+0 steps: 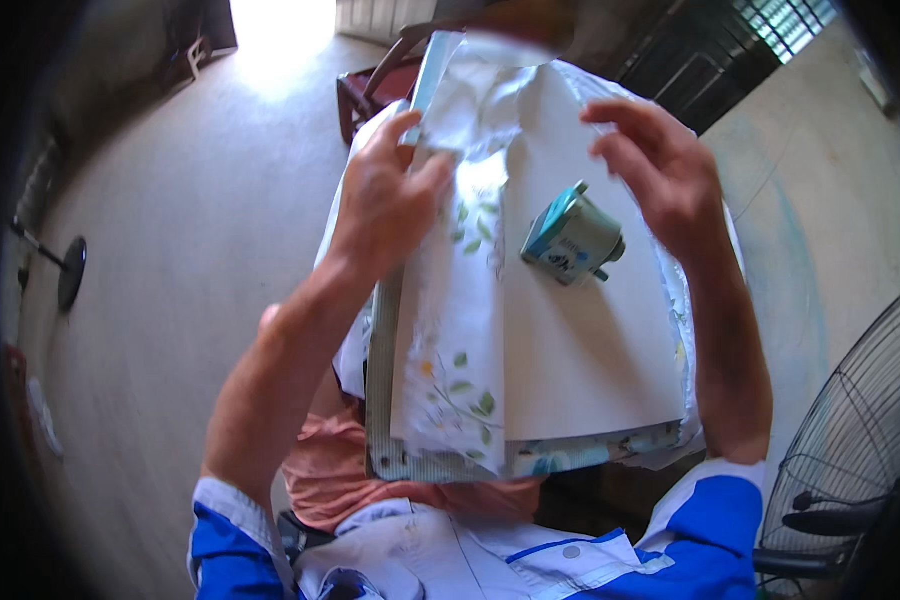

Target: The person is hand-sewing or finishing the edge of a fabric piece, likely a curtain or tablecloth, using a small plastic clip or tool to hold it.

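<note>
My left hand (394,195) is over the left side of a table, at the edge of a white fabric strip (461,330) printed with green leaves and yellow flowers; motion blur hides whether its fingers grip the strip. Raised above the table's right side, my right hand (664,169) has bent, parted fingers and nothing between them. Between the hands, a teal and grey crank pencil sharpener (576,238) rests on a large pale sheet (592,352). The strip lies lengthwise over the sheet's left part, crumpled at its far end.
Under the sheet is a patterned, ribbed mat (420,466). A dark red wooden chair (360,94) stands beyond the table. A large floor fan (844,427) is close on the right, and a small black object on a stand (73,271) is far left.
</note>
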Action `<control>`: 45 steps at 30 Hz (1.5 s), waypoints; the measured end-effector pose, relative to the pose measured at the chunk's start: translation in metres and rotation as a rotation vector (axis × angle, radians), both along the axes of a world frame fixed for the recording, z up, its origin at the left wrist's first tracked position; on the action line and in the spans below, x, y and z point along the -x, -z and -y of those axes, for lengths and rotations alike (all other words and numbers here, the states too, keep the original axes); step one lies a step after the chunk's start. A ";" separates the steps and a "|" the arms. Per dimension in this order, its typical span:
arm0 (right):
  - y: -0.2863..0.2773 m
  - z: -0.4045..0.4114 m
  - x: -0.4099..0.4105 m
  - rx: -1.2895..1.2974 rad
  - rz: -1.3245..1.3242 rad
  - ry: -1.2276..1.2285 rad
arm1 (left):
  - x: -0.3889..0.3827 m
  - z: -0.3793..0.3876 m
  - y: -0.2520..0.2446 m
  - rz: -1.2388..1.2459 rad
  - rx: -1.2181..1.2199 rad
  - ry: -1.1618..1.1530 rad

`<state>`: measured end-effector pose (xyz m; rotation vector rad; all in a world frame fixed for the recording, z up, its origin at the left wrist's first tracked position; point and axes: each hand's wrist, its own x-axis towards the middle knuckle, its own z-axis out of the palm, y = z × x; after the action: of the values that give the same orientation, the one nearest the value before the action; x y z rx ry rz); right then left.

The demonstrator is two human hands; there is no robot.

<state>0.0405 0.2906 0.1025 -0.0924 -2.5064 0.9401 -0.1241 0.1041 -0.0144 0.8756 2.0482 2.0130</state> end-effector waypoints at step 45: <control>0.090 0.149 -0.091 -0.525 0.080 -0.208 | -0.434 0.642 0.252 1.836 0.613 0.456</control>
<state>0.1317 0.1416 0.0122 0.3069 -2.7890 0.3269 0.3097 -0.5374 -0.2660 -0.5348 0.9417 0.8689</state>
